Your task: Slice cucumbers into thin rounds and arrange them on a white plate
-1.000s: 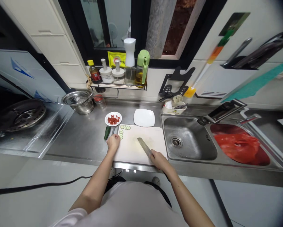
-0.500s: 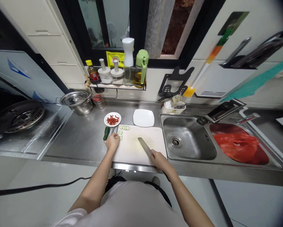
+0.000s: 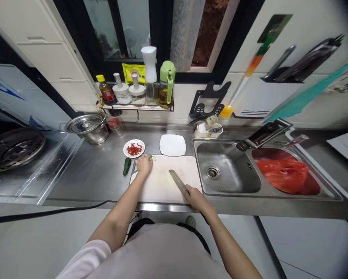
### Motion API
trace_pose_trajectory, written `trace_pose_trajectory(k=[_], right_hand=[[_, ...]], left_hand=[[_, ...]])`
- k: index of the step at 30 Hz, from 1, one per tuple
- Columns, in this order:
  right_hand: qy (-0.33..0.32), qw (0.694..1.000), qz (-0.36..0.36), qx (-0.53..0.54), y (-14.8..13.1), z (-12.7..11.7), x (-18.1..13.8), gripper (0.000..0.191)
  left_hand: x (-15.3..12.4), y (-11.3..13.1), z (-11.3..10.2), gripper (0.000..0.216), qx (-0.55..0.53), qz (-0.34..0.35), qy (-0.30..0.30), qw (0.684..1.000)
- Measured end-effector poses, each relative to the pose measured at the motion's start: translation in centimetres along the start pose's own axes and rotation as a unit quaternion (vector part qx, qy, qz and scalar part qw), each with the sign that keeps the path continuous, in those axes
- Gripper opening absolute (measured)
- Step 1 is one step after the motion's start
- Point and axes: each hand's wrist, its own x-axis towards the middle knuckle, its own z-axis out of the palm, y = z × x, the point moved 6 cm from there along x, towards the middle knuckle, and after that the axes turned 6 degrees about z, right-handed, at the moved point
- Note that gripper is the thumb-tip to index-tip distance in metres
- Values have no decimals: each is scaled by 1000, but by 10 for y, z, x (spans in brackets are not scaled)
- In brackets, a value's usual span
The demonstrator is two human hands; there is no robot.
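A white cutting board (image 3: 165, 182) lies on the steel counter in front of me. My left hand (image 3: 144, 164) rests at its far left corner, fingers curled over the cucumber slices (image 3: 153, 158), most of which it hides. My right hand (image 3: 194, 197) grips the handle of a kitchen knife (image 3: 177, 181), whose blade lies flat on the board pointing away from me. A cucumber end piece (image 3: 126, 166) sits on the counter left of the board. Behind it stands a small plate of chopped red chilli (image 3: 134, 148), and an empty white plate (image 3: 172, 145) lies beside that.
A sink (image 3: 226, 168) adjoins the board's right side, with a red bag in a second basin (image 3: 284, 174). A steel pot (image 3: 88, 128) and a stove (image 3: 14, 145) are at left. A shelf of bottles (image 3: 139, 91) hangs on the back wall. A black cable (image 3: 46, 213) runs below the counter edge.
My left hand has slid forward along the board's left edge onto the cucumber slices, covering most of them. The knife hand has barely moved. The camera has turned slightly right.
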Motion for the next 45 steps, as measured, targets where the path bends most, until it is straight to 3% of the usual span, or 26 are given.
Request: trace_pose_trajectory(k=[8,14,19,26,35,45], right_hand=[[12,1000,-6,5,4,4,1,23],[16,1000,-12,7,4,5,1,23],[22,1000,-10,1,6,7,2,24],[32,999,-16,-24,-3,4,-3,24],[29,997,-23,-73,-27,4,-12,24],[17,994,-40,-100,-39,10,-12,23]], left_hand=[[7,10,7,33,44,26,-26,998],[5,18,5,28,47,49,-9,998],[3,15,6,21,-26,-6,-26,999],[-25,16,27,14,-146,-43,-119,981],[-40,23,29,19,-60,37,-91,993],[-31,19,33,19,-40,22,-116,992]])
